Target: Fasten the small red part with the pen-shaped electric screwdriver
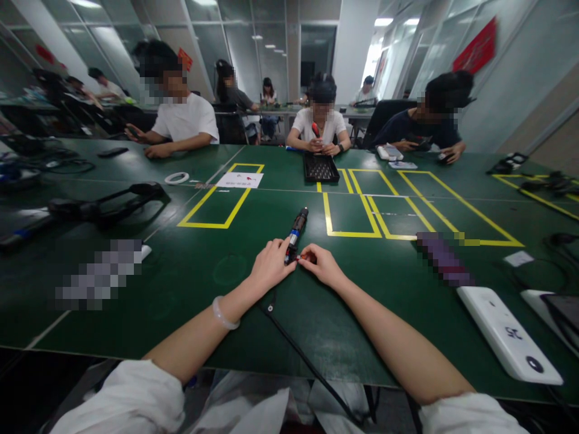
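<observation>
Held a black, blue-banded tool (298, 224) by its near end in the half-curled left hand (272, 263) — at the near side of the green table (199, 325). Had the right hand (323, 265) nearly closed at the same end — could not tell of anything pinched there. Saw a black cord (298, 349) near the left hand.

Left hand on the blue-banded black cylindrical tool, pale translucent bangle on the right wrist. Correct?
No: the pale translucent bangle is worn on the left, not the right, as the head view shows. The left hand is indeed on the blue-banded black cylindrical tool.
</observation>
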`<state>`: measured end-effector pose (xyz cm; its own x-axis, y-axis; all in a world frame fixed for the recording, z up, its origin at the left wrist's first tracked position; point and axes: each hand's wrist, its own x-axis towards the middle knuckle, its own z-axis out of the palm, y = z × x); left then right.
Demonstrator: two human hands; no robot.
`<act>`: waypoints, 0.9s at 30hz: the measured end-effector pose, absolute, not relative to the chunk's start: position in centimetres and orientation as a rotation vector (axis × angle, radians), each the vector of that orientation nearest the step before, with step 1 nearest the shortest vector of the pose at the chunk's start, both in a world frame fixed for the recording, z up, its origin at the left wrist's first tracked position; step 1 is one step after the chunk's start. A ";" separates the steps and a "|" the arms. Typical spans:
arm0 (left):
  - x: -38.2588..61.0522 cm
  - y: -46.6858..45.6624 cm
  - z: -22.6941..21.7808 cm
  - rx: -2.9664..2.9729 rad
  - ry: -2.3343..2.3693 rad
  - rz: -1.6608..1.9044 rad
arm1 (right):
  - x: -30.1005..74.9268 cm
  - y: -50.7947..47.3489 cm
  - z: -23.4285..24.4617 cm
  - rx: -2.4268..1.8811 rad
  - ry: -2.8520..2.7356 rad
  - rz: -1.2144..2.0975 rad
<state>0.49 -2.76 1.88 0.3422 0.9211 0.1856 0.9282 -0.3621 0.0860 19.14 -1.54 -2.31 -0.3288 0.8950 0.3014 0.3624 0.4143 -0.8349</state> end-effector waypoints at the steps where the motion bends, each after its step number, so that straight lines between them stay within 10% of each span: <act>1: 0.7 -2.9 1.9 -2.557 -1.736 -0.319 | 19.2 -1.5 -2.3 -1.077 -1.900 0.835; 27: 1.2 -3.7 1.8 -2.572 -1.628 -0.326 | 18.9 -1.3 -2.5 -1.041 -1.898 0.821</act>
<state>1.24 -3.75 1.79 0.4124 0.8837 0.2213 0.9008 -0.4318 0.0456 18.90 -1.29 -2.51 -0.3380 0.8794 0.3353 0.3577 0.4495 -0.8185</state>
